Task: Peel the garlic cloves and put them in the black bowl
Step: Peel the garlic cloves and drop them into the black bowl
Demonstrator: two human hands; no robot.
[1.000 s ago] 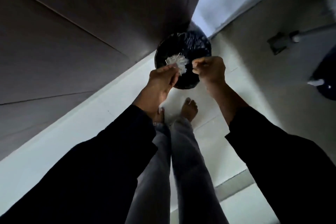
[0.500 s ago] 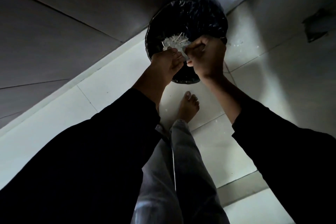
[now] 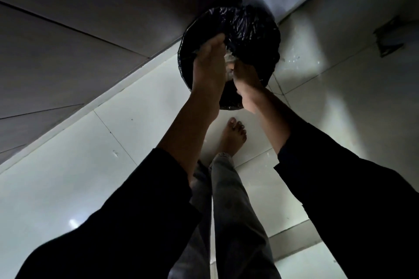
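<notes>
Dim view, looking straight down. Person standing barefoot on a pale tiled floor (image 3: 140,142), both arms reaching over a bin lined with a black plastic bag (image 3: 251,29) that stands where the floor meets a dark cabinet front (image 3: 79,7).

Left hand (image 3: 209,68): back toward the camera, fingers extended over the bin mouth; grip cannot be told from here. Right hand (image 3: 246,77): fingers curled in beside the left hand; whether it pinches anything is not shown. Between the two hands, a small pale wad (image 3: 229,60), probably garlic skins, though light and blur leave that uncertain.

Step in hand, as I judge it: discarding peel waste over the bin, a side step to the peeling.

No garlic cloves and no black bowl appear in view; their whereabouts cannot be told.

Next move calls for letting the scraps fall inside the liner, not onto the tiles, brushing the fingers clean, then going back to the remaining cloves and the bowl.

Writing: none legible. No brand or label on the liner, cabinet or sleeves.
</notes>
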